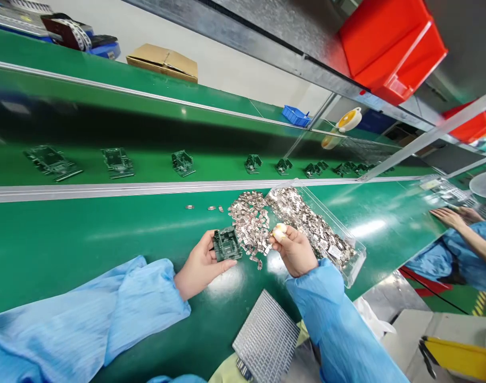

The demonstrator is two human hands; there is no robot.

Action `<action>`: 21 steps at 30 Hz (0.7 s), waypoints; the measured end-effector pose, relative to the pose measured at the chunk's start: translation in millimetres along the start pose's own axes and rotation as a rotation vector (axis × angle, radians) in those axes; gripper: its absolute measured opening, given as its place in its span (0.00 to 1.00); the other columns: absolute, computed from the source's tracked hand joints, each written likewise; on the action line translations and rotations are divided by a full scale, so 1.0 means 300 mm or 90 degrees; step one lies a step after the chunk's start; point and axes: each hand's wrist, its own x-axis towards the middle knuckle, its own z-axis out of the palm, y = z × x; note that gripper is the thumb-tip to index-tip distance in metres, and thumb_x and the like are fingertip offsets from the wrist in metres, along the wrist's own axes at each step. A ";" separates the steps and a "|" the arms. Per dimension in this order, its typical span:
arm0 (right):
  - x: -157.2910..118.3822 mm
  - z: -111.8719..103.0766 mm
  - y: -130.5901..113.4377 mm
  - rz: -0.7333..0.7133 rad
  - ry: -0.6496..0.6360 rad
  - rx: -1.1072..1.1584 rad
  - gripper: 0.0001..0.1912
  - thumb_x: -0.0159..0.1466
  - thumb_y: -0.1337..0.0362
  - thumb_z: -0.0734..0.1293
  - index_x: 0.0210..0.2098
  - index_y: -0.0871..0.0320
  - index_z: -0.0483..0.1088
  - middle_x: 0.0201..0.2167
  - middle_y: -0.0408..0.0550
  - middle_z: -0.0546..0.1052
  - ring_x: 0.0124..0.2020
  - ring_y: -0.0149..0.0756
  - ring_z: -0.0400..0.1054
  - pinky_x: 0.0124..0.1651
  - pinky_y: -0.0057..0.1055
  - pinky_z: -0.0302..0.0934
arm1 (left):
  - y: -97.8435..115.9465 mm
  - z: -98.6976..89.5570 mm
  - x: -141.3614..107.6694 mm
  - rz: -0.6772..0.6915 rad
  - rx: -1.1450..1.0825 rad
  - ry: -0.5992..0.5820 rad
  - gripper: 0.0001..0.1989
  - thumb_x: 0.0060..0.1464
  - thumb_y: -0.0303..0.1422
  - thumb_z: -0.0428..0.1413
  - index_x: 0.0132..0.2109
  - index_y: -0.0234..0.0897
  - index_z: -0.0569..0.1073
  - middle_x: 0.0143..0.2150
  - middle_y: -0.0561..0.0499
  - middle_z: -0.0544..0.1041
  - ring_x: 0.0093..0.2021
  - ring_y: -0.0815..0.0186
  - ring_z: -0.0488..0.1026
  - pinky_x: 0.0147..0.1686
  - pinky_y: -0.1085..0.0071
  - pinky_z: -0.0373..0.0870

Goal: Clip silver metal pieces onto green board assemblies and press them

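Note:
My left hand grips a green circuit board by its edges, tilted a little above the green bench. To its right, my right hand is closed in a pinch, with white coverings on the fingertips. What it pinches, if anything, is too small to make out. Between and beyond the hands lies a loose pile of small metal parts. Behind my right hand, a clear plastic tray is filled with more of these metal parts.
Several circuit boards are spaced along the green strip behind the metal rail. A silver ridged pad lies at the near edge. Red bins hang overhead at right. A co-worker's hands are at the far right.

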 end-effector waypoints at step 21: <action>-0.408 -0.005 0.078 -0.059 0.088 -0.087 0.03 0.50 0.64 0.73 0.24 0.56 0.76 0.40 0.51 0.77 0.41 0.43 0.70 0.43 0.38 0.66 | -0.062 0.178 -0.098 0.025 -0.036 -0.157 0.30 0.45 0.31 0.69 0.52 0.42 0.63 0.43 0.50 0.76 0.42 0.65 0.78 0.42 0.71 0.77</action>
